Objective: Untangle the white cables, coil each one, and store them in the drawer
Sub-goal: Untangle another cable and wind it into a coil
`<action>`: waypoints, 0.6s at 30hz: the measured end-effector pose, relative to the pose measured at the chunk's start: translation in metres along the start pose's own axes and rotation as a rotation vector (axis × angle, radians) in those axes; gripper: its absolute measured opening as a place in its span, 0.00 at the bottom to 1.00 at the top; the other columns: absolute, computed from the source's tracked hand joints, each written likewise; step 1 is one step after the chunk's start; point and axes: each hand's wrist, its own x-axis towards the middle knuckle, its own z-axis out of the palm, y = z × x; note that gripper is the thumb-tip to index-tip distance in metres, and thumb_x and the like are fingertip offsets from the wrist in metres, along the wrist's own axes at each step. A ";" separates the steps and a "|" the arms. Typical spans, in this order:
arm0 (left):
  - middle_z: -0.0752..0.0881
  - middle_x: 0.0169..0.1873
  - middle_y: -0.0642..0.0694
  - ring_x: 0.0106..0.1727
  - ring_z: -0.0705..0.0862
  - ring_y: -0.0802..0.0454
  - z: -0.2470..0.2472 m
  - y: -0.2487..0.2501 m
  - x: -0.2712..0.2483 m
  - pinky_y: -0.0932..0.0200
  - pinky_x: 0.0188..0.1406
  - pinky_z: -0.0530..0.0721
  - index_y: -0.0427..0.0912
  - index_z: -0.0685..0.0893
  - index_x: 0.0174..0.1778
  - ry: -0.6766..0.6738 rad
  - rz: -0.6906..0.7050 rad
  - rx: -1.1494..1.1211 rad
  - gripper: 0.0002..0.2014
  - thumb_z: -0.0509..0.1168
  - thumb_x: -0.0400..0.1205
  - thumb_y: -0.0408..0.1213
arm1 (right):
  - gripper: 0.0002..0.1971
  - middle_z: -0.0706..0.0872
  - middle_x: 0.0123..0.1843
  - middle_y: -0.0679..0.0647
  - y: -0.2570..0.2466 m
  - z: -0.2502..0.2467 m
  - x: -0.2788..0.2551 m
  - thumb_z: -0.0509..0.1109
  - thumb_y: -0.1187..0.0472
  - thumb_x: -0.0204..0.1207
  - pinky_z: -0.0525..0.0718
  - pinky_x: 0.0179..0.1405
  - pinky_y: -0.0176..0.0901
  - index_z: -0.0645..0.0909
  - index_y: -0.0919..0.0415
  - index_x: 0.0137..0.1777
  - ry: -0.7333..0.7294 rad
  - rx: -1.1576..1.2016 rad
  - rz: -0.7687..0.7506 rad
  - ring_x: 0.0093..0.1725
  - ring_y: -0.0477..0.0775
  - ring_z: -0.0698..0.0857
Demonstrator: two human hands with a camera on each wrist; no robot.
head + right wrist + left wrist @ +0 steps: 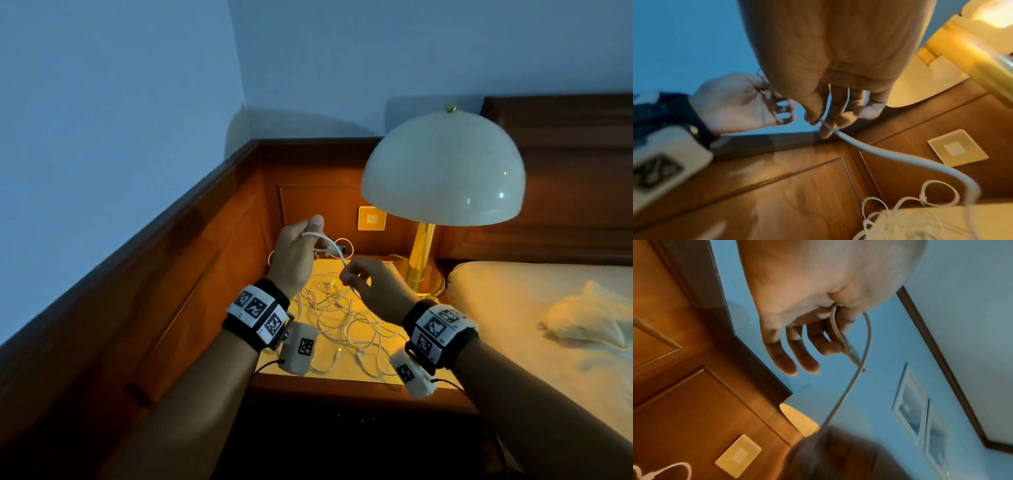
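Observation:
Several thin white cables (339,322) lie tangled on the lit nightstand top (346,375). One white cable (328,244) is lifted above the pile. My left hand (301,253) pinches it near its plug end, which sticks out past the fingers (854,356). From there the cable (844,395) arcs down to my right hand (368,284), which pinches it between thumb and fingertips (825,128). Below the right hand the cable (900,158) loops down to the tangle (906,219). No drawer is visible.
A white dome lamp (443,168) on a brass stem (422,260) stands at the back right of the nightstand. Wood wall panels (212,260) with a wall plate (371,218) enclose the left and back. A bed with a pillow (534,308) lies right.

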 end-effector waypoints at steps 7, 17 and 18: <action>0.89 0.49 0.40 0.50 0.87 0.48 -0.048 0.006 -0.023 0.54 0.43 0.85 0.42 0.87 0.52 0.170 -0.030 -0.045 0.14 0.54 0.90 0.33 | 0.08 0.86 0.38 0.52 0.068 0.011 -0.046 0.68 0.59 0.85 0.76 0.36 0.46 0.85 0.56 0.45 -0.030 -0.028 0.231 0.39 0.56 0.83; 0.81 0.53 0.38 0.33 0.76 0.52 -0.013 -0.046 -0.075 0.58 0.28 0.74 0.49 0.77 0.69 -0.332 -0.366 0.120 0.23 0.62 0.80 0.25 | 0.09 0.94 0.47 0.48 0.024 -0.026 -0.025 0.74 0.56 0.80 0.77 0.39 0.28 0.91 0.57 0.56 -0.026 -0.198 -0.017 0.36 0.30 0.84; 0.80 0.55 0.40 0.36 0.77 0.55 -0.005 -0.045 -0.075 0.58 0.32 0.74 0.52 0.75 0.73 -0.359 -0.342 0.167 0.23 0.66 0.82 0.34 | 0.09 0.94 0.46 0.49 0.016 -0.026 -0.025 0.75 0.58 0.79 0.74 0.36 0.25 0.92 0.58 0.56 -0.012 -0.184 -0.067 0.33 0.29 0.83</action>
